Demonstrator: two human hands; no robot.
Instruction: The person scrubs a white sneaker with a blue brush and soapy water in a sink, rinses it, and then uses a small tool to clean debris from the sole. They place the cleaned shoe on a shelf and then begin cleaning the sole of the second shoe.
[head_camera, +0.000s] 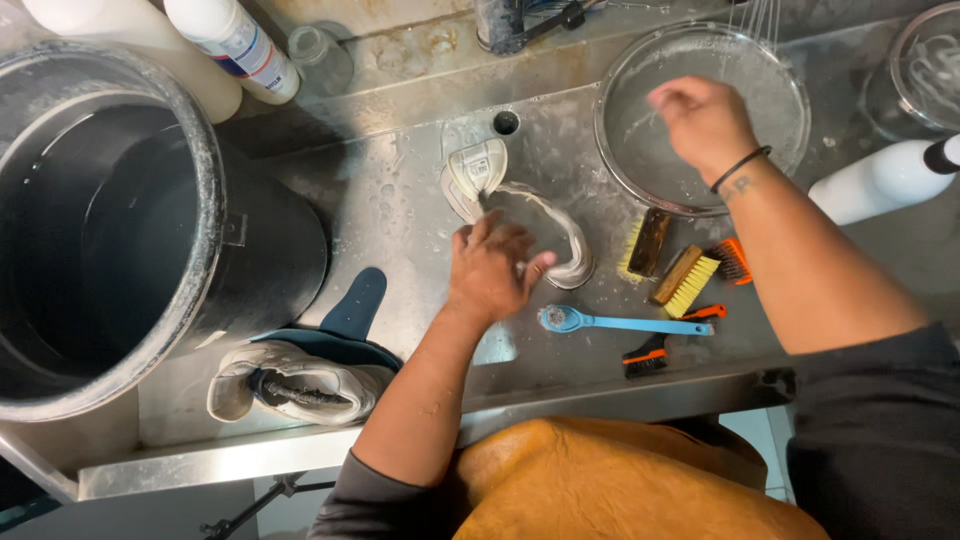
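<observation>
My left hand (492, 268) grips a wet white sneaker (478, 175) that lies on its side in the steel sink basin (400, 210), my fingers inside its opening. My right hand (703, 118) reaches into a glass bowl (640, 150) of soapy water at the back right, fingers closed on something I cannot make out. A black band circles that wrist.
A large black bucket (120, 230) fills the left. A second white sneaker (290, 385) and a dark blue insole (355, 305) lie at the front left. Several brushes (685, 280) and a blue-handled brush (620, 323) sit at right. White bottles (240, 45) stand behind.
</observation>
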